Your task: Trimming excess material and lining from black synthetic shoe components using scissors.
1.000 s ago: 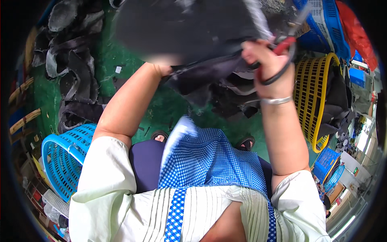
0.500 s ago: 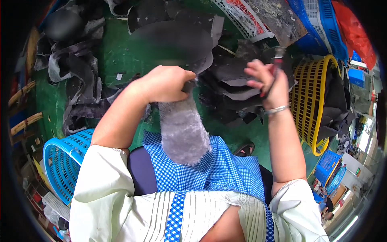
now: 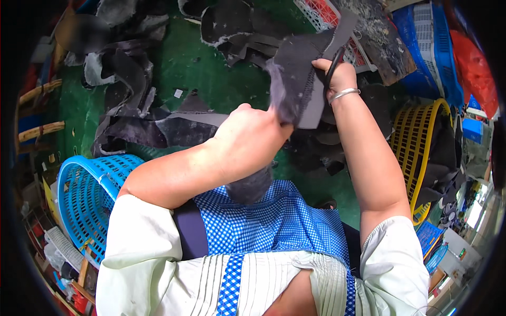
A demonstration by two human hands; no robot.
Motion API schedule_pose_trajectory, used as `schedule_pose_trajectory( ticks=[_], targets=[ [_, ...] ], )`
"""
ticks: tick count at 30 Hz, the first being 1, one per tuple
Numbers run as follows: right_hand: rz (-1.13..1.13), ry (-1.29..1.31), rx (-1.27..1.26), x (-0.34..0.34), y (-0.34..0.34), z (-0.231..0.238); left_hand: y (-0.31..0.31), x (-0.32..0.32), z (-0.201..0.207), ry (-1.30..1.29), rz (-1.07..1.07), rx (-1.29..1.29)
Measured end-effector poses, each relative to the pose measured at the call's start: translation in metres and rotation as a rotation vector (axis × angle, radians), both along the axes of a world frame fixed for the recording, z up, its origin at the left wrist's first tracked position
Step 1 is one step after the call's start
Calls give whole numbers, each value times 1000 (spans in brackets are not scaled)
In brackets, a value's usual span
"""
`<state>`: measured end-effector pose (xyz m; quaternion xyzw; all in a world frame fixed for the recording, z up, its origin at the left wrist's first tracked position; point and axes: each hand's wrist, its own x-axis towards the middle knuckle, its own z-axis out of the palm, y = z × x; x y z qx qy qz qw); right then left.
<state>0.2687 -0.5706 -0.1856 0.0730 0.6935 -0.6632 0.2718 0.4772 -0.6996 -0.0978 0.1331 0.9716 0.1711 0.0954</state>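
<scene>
My left hand (image 3: pixel 250 138) is closed on the lower end of a grey piece of fleece-backed material (image 3: pixel 301 66). Its smooth dark side faces up, pale fuzz shows along its left edge, and its upper end stretches up to the right. My right hand (image 3: pixel 341 77) is wrapped around a tool with a dark curved handle (image 3: pixel 333 68), beside the material's right edge; its working end is hidden. Under my left wrist a dark grey fuzzy part (image 3: pixel 251 186) rests against the blue checked apron (image 3: pixel 274 226); I cannot tell whether it joins the held piece.
Dark fleece scraps (image 3: pixel 129 79) lie on the green floor (image 3: pixel 184 66). A blue basket (image 3: pixel 79 189) stands at left. To the right is a yellow basket (image 3: pixel 414 139) holding dark pieces. A worn board (image 3: pixel 377 45) and blue crates (image 3: pixel 421 37) sit at the far right.
My left hand has moved right and turned over, and the material now extends upward instead of hanging down with its fuzzy side showing. My right hand has come in closer beside it with the tool.
</scene>
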Motion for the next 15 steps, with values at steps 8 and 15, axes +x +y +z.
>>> schedule_pose_trajectory(
  ticks=[8,15],
  targets=[
    [-601,269,-250,-3,76,45,-43,-26,-65,-9,218,358],
    [-1131,-52,329,40,223,-100,13,-43,-195,-139,22,-78]
  ],
)
